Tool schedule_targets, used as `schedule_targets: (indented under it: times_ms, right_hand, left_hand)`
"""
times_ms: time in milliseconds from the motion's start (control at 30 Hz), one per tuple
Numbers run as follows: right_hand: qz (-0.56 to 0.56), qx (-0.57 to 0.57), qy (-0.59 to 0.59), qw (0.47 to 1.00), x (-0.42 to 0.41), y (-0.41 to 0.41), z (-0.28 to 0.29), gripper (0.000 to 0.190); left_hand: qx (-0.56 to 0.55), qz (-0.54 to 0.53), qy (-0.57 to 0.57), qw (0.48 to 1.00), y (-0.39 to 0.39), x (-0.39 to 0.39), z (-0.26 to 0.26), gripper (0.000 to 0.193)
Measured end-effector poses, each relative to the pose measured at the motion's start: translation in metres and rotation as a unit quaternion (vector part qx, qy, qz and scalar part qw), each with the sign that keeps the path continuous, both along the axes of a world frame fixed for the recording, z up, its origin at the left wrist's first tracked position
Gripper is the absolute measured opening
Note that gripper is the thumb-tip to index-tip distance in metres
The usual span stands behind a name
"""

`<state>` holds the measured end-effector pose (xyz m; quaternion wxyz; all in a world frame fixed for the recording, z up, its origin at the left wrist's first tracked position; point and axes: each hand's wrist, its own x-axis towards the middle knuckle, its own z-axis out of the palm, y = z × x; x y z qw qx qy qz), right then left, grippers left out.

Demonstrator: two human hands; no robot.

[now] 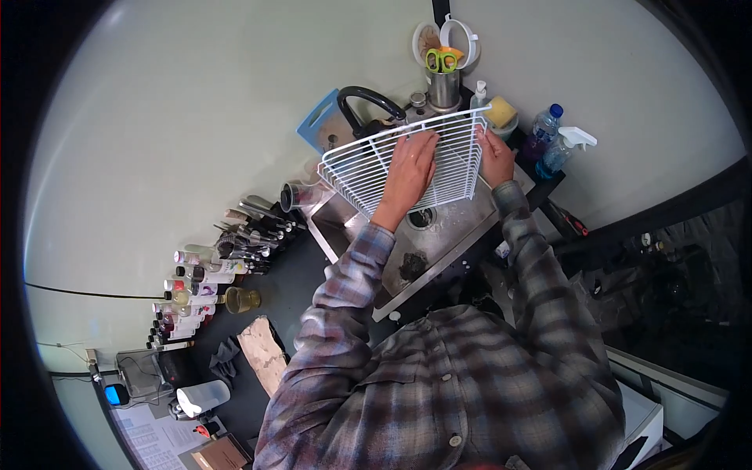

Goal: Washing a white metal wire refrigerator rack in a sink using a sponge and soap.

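A white wire rack (352, 170) is held up at a tilt above the stainless steel sink (464, 229). My right hand (497, 157) grips the rack's right edge, thumb against the wires. Across the rack's middle lies my left hand (413, 167), its fingers bent together over the wires; whether anything is under them is hidden. Behind the rack rises a black curved faucet (367, 93), partly covered by it. Below, the sink drain (422, 218) shows, and a dark scouring pad (413, 266) rests on the basin floor.
A blue-edged cutting board (320, 123) leans behind the faucet. To the right stand a yellow sponge (501, 111) on a tub, a blue-capped bottle (546, 126) and a spray bottle (558, 154). Left are a plastic cup (299, 195), several bottles (202, 276) and a glass (242, 299).
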<state>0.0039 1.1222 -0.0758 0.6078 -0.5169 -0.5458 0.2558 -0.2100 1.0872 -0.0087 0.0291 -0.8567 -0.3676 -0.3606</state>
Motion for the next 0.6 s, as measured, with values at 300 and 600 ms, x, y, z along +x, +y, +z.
schedule_targets:
  times_ms: [300, 600]
  right_hand:
    - [0.005, -0.008, 0.002, 1.0, 0.004, -0.003, -0.009, 0.029]
    - [-0.036, -0.048, 0.01, 0.998, 0.02, 0.004, 0.003, 0.031]
  left_hand:
    - [-0.029, 0.142, -0.118, 0.982, -0.019, -0.002, -0.016, 0.058]
    - [-0.037, 0.113, -0.077, 0.99, -0.001, 0.002, -0.005, 0.055]
